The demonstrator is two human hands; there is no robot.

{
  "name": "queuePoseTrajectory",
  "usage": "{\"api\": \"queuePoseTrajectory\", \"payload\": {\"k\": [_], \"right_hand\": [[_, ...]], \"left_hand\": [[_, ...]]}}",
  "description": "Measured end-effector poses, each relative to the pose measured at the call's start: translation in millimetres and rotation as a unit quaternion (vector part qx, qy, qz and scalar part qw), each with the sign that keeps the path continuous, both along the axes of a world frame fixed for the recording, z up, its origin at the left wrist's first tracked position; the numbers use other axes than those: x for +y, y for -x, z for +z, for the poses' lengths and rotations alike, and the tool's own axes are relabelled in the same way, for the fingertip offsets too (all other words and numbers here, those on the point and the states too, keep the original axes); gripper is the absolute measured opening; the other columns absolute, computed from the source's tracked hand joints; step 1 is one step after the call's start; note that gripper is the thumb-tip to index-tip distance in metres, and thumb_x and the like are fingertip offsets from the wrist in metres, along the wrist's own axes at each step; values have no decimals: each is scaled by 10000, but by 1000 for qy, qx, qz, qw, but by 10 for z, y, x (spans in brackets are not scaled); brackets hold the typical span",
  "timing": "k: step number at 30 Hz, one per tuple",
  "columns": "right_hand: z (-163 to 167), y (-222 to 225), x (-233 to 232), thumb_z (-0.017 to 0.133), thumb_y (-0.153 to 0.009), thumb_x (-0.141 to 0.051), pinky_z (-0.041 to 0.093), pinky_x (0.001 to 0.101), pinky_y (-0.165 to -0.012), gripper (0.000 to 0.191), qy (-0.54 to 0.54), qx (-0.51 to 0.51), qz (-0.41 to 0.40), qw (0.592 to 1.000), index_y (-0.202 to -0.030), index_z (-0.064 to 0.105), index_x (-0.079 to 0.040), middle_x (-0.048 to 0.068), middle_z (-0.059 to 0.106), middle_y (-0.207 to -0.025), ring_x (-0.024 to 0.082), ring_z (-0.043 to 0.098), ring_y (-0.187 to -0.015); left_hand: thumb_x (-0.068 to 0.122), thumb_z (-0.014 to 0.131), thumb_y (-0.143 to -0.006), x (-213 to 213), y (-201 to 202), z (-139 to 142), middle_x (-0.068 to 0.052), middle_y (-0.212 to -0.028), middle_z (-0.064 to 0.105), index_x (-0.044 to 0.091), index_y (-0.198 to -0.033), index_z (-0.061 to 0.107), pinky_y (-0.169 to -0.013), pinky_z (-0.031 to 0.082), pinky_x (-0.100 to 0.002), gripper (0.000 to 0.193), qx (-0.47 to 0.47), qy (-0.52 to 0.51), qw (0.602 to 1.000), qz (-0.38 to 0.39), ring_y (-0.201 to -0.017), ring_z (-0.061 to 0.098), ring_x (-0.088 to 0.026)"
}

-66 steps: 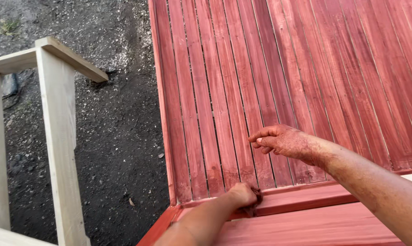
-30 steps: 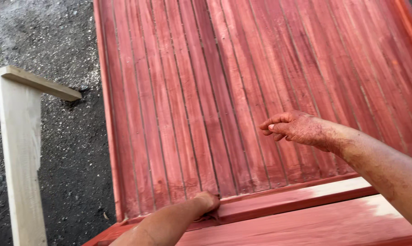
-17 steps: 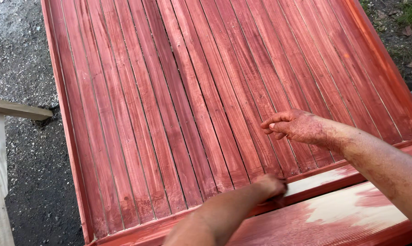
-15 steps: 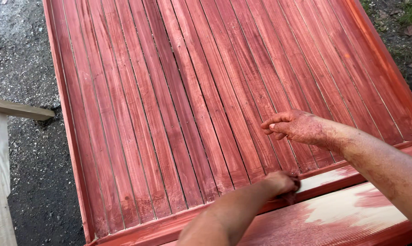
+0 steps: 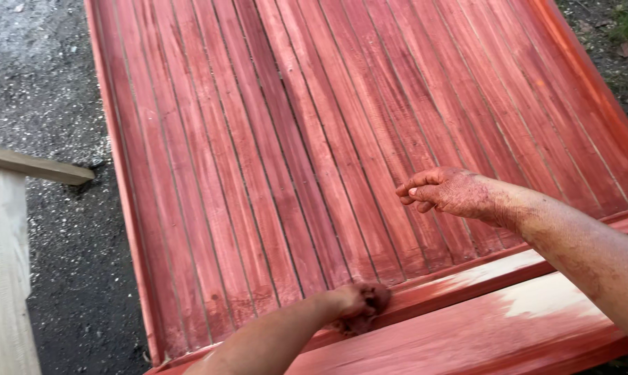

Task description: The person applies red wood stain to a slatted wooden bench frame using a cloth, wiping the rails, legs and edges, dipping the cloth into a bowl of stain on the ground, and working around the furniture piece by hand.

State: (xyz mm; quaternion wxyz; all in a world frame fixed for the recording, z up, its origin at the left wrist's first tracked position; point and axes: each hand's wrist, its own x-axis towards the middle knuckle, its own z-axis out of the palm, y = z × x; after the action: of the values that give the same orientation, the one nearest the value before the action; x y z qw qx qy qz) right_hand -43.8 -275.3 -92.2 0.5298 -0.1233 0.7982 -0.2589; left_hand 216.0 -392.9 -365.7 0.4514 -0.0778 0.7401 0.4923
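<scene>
A large wooden panel of narrow grooved slats (image 5: 314, 139), stained red, lies tilted in front of me. My left hand (image 5: 352, 305) presses a dark, red-soaked rag (image 5: 375, 300) onto the panel's near cross rail (image 5: 453, 288). The rail and the board below it are red with pale bare-wood patches (image 5: 543, 298). My right hand (image 5: 453, 193), smeared with red stain, hovers above the slats with its fingers loosely curled and nothing in them.
An unpainted pale wooden post (image 5: 8, 278) with a flat top board (image 5: 36, 165) stands at the left. Dark gravel ground (image 5: 50, 83) lies between it and the panel's left edge. Grass and dead leaves (image 5: 626, 28) show at the top right.
My left hand with the rag slid right along the rail, then back left in the last half second. The view panned right earlier. My right hand has stayed hovering in about the same place.
</scene>
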Motion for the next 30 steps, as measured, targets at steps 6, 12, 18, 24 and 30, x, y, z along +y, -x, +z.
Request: {"api": "queuePoseTrajectory", "payload": {"k": [6, 12, 18, 24, 30], "right_hand": [[256, -541, -792, 552, -1021, -342, 503, 370, -1063, 422, -25, 11, 24, 999, -1406, 622, -186, -31, 731, -1357, 146, 679, -1143], [262, -1004, -1377, 541, -1017, -371, 501, 381, -1097, 443, 3, -18, 39, 999, -1414, 620, -189, -25, 713, -1388, 148, 672, -1177], [191, -1235, -1693, 549, -1023, -392, 485, 383, -1116, 438, -39, -6, 65, 997, -1420, 603, -215, -17, 697, -1401, 145, 664, -1238], [117, -1294, -1814, 595, -980, -342, 474, 386, -1123, 450, -41, -9, 82, 996, -1412, 623, -222, -14, 705, -1393, 131, 666, -1250], [93, -1137, -1599, 585, -1006, -340, 472, 372, -1121, 417, -61, 1, 68, 996, -1396, 648, -207, -6, 733, -1364, 148, 676, -1223]], "left_hand": [[385, 844, -799, -1290, -1044, 207, -78, -1406, 619, 243, -1503, 531, -1063, 480, -421, 783, -112, 85, 990, -16, -1282, 575, -286], [321, 872, -753, -2125, -1948, -78, -24, -1332, 691, 214, -1435, 578, -1054, 516, -354, 751, -91, 79, 992, 28, -1240, 639, -217], [194, 766, -811, -3012, -2638, 21, -69, -1118, 722, 293, -1367, 616, -817, 567, -478, 585, -251, 143, 954, 76, -961, 668, -279], [246, 774, -807, -3622, -3135, 115, -79, -1124, 724, 269, -1310, 648, -839, 566, -463, 519, -313, 225, 923, 8, -984, 676, -282], [297, 781, -804, -3451, -2957, -41, -90, -1131, 726, 245, -1253, 680, -860, 565, -448, 463, -290, 249, 922, -57, -1007, 683, -286]]}}
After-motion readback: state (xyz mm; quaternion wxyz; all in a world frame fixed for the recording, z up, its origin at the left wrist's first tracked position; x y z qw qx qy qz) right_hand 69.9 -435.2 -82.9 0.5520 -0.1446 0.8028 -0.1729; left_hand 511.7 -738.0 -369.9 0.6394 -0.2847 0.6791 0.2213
